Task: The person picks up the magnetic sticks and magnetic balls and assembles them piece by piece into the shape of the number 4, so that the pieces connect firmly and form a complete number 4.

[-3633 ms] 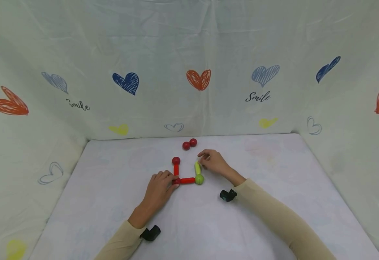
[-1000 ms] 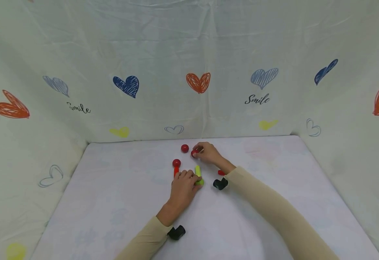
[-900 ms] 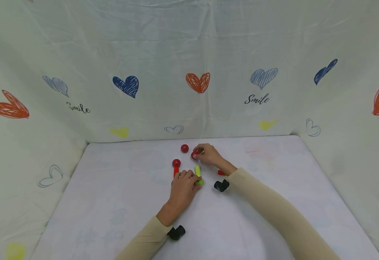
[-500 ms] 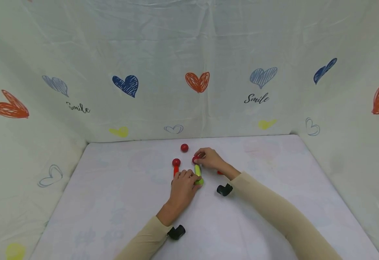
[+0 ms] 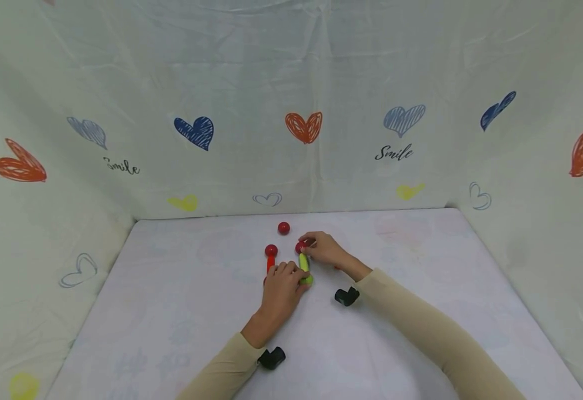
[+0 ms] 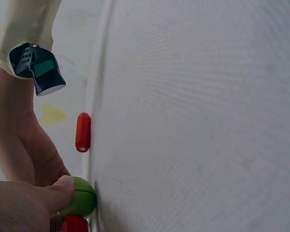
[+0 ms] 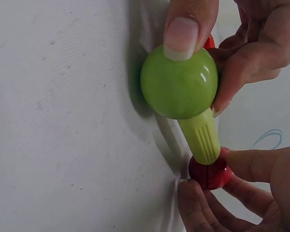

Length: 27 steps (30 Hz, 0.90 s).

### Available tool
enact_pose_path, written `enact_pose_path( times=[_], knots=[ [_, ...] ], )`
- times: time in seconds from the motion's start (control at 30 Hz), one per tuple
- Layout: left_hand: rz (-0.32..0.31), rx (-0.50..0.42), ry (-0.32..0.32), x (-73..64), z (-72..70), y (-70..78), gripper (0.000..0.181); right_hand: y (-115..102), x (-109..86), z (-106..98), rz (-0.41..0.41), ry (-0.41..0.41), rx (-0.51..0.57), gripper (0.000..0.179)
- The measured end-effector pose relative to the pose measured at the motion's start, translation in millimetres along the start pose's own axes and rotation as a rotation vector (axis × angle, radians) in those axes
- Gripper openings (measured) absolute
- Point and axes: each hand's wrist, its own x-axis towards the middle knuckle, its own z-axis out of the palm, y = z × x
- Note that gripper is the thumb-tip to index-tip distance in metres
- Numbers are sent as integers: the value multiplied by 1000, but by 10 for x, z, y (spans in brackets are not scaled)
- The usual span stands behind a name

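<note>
My left hand (image 5: 282,286) grips a green ball (image 7: 176,89), thumb on one side and fingers on the other. From that ball a yellow-green rod (image 7: 201,137) runs toward the back of the table. At its far end my right hand (image 5: 325,250) pinches a red ball (image 7: 209,175), which meets the rod's tip. A red rod (image 6: 75,224) adjoins the green ball in the left wrist view. Another red rod (image 5: 270,263), topped by a red ball (image 5: 271,250), stretches away left of my left hand. The corner ball there is mostly covered by that hand.
One loose red ball (image 5: 283,228) lies near the table's back edge. A loose red rod (image 6: 83,133) lies by my right wrist, nearly hidden in the head view. A white sheet printed with hearts surrounds the white table (image 5: 171,311) at back and sides.
My left hand has shifted right from the red corner ball to the green one. My right hand has taken a red ball from the back and brought it toward me to the yellow-green rod's end.
</note>
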Motion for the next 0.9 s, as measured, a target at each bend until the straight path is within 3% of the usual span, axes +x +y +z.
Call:
enact_pose_path(
  times=[0.43, 0.9],
  knots=[
    [-18, -33, -20, 5, -6, 1, 33, 56, -134, -52, -55, 31, -29, 36],
    [-8, -39, -90, 40, -46, -44, 37, 373, -575, -333, -73, 131, -120, 30]
  ],
)
